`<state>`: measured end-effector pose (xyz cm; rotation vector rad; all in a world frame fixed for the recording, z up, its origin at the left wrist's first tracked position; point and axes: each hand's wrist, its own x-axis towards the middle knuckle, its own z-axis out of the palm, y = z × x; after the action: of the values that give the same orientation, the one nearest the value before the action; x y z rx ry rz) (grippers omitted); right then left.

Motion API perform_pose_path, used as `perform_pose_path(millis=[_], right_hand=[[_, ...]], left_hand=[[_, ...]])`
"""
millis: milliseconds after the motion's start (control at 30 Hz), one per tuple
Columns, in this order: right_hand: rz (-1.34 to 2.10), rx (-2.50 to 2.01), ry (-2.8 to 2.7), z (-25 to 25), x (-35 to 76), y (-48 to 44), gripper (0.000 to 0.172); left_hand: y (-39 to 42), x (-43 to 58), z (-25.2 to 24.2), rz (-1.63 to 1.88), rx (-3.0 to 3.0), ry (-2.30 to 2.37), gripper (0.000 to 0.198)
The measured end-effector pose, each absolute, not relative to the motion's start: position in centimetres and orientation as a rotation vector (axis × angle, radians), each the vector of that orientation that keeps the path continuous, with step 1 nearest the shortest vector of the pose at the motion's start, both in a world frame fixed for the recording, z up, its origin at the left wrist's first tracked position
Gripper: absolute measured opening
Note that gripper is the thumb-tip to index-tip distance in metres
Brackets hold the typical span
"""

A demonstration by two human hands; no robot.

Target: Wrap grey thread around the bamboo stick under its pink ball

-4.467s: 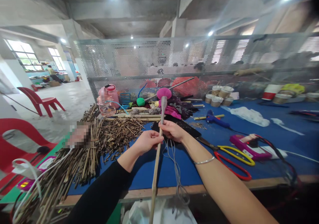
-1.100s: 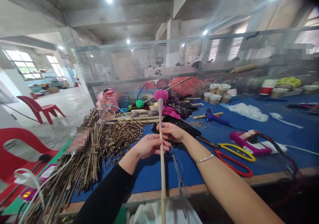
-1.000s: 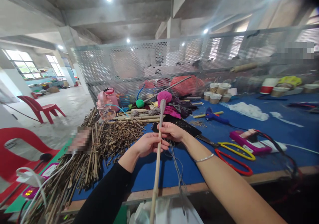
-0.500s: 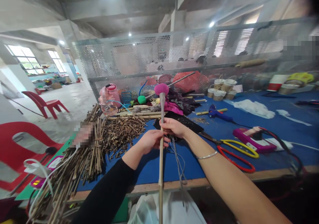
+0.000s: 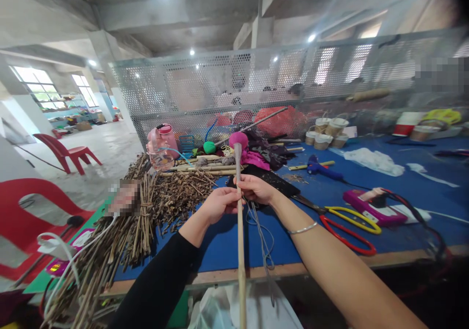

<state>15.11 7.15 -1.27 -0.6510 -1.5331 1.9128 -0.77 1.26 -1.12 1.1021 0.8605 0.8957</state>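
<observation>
A long pale stick (image 5: 241, 251) points away from me over the table's front edge. Grey wrapping covers its far part, and a round magenta ball (image 5: 238, 140) sits at that end. My left hand (image 5: 222, 204) pinches the stick from the left. Just beyond it, my right hand (image 5: 255, 188), with a bangle on the wrist, grips the stick where the grey wrapping ends. Loose grey cord (image 5: 262, 236) hangs below my right hand and over the table edge.
Bundled dry twigs (image 5: 144, 221) lie on the left of the blue table (image 5: 286, 243). Scissors (image 5: 348, 226) with red and yellow handles, a blue glue gun (image 5: 324, 169) and a purple power strip (image 5: 373, 209) are on the right. A perforated metal screen (image 5: 205, 82) stands behind.
The ball end of the stick has dipped slightly, and the near end has swung a little to the right. Both hands still hold the stick; my left hand's fingers have drawn closer around it.
</observation>
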Motion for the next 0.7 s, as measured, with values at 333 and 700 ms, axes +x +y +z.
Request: perform_pose_path(millis=[333,700], right_hand=[[1.785,-0.666,-1.531,-1.69,15.17,7.78,0.031],[1.802,-0.748,-1.562,-2.06,14.95,7.77,0.032]], left_hand=[[1.64,-0.51,-1.69,1.044,1.248,1.071,0.034],[1.15,-0.19,-1.8,1.06,1.4,1.251,0.03]])
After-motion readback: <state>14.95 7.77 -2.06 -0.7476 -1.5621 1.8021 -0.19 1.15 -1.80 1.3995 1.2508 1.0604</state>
